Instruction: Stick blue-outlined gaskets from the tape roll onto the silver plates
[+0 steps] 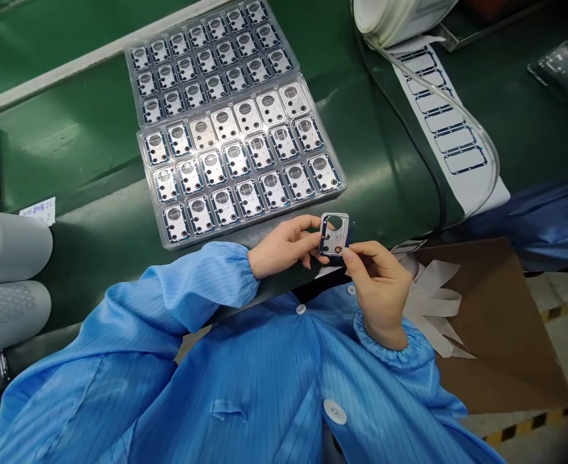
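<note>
We held a small silver plate [333, 242] just below and right of the frame's centre, tilted up toward us, its large round opening near the top. Our left hand [286, 246] gripped it along its left edge, fingers partly behind it; our right hand [383, 283] pinched its lower right corner between thumb and forefinger — both hands were closed on the same piece. A dark blue border ran along the plate's left side.

Above our left hand, at upper centre, we had two clear trays, the nearer tray [245, 223] and the farther tray [138, 96], each filled with rows of similar plates. They sat end to end on the green work surface [71, 148].

At upper right we saw a white strip [472, 190] printed with blue outlines, below a large roll [395, 19]. At lower right, a cardboard box [496, 309] stood open with curled white ribbons [436, 303] at its left side — while two white rolls [16, 248] lay at the left edge.
</note>
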Action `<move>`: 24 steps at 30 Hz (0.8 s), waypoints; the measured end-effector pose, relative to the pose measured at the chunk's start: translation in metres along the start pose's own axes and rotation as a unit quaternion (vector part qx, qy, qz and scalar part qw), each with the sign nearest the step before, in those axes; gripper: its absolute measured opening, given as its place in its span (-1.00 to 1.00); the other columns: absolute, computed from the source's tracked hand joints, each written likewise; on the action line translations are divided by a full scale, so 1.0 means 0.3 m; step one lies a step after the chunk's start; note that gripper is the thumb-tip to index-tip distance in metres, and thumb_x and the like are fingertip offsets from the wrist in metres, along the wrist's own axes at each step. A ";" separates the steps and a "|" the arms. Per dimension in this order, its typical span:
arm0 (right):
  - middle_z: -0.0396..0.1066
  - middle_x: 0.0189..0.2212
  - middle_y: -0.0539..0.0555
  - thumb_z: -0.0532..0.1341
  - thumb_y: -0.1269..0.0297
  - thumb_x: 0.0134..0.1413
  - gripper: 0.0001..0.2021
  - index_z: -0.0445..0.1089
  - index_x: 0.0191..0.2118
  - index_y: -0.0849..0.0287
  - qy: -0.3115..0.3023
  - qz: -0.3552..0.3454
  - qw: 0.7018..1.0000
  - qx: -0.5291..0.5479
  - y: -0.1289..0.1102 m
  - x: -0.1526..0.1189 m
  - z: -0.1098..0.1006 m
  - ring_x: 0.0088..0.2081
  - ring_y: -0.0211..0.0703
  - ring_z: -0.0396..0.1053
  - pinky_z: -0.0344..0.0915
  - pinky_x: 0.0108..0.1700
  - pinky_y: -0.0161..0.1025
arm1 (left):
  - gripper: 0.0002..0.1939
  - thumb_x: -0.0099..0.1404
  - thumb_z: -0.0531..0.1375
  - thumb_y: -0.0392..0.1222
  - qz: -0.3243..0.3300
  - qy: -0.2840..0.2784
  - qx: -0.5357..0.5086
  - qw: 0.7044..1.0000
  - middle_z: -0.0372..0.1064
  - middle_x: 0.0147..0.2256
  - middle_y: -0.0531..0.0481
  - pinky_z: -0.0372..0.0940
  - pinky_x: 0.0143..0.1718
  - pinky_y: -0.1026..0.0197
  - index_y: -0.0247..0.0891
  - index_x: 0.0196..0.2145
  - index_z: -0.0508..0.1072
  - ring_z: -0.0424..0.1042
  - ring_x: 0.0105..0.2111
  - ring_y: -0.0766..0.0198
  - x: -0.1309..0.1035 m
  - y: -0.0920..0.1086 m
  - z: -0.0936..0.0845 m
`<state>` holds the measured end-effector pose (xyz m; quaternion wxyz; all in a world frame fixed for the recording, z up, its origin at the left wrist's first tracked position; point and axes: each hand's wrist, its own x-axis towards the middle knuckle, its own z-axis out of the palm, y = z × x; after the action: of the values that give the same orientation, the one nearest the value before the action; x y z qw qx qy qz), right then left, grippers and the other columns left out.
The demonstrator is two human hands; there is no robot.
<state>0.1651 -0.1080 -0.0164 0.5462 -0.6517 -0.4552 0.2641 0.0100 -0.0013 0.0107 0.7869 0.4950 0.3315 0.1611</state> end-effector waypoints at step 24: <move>0.49 -0.42 0.00 0.28 0.35 0.21 -0.95 0.50 -0.30 0.11 0.019 -0.150 0.980 -0.130 -0.014 0.005 0.002 -0.43 -0.25 0.41 0.35 -0.42 -0.27 | -0.69 0.40 0.22 -0.09 0.005 -0.002 0.014 1.000 0.54 -0.32 -0.08 0.34 -0.49 0.42 -0.38 -0.03 0.37 0.55 -0.42 0.38 -0.001 0.001 -0.001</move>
<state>0.1639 -0.1065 -0.0122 0.4983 -0.6465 -0.5680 0.1056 0.0095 -0.0012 0.0112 0.7794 0.5082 0.3298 0.1598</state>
